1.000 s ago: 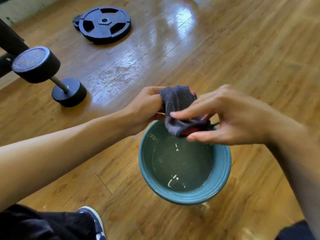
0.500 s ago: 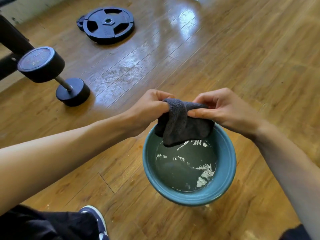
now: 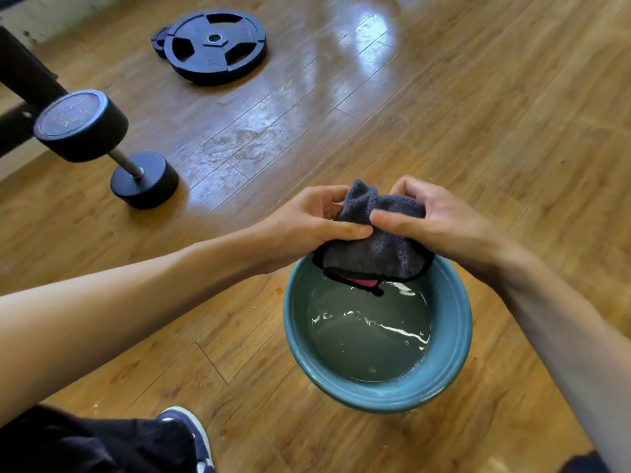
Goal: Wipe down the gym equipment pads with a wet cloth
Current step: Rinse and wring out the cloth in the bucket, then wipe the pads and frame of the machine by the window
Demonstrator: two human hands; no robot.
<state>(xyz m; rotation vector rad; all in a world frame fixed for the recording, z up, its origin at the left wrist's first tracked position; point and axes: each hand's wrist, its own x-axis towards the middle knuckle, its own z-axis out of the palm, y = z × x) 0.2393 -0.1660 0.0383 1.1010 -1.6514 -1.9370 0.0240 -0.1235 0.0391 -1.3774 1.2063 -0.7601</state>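
A dark grey cloth (image 3: 379, 249) with a black hem and a pink patch underneath hangs bunched over the far rim of a teal bowl (image 3: 457, 339) that holds rippling water. My left hand (image 3: 307, 223) grips the cloth's left side, thumb pressed along its front. My right hand (image 3: 433, 216) grips its right side, thumb meeting the left thumb. Both sets of fingers curl behind the cloth. The cloth's lowest corner hangs just above the water.
The bowl sits on a wooden floor. A black dumbbell (image 3: 102, 141) lies at the left beside a dark equipment frame (image 3: 24, 73). Black weight plates (image 3: 215, 46) lie at the back. My shoe (image 3: 191, 435) and dark trouser leg are at the bottom left.
Both hands have gathered the cloth into a tighter bunch, thumbs now touching at its front. The cloth's lower edge has spread out over the bowl's far rim. The water ripples.
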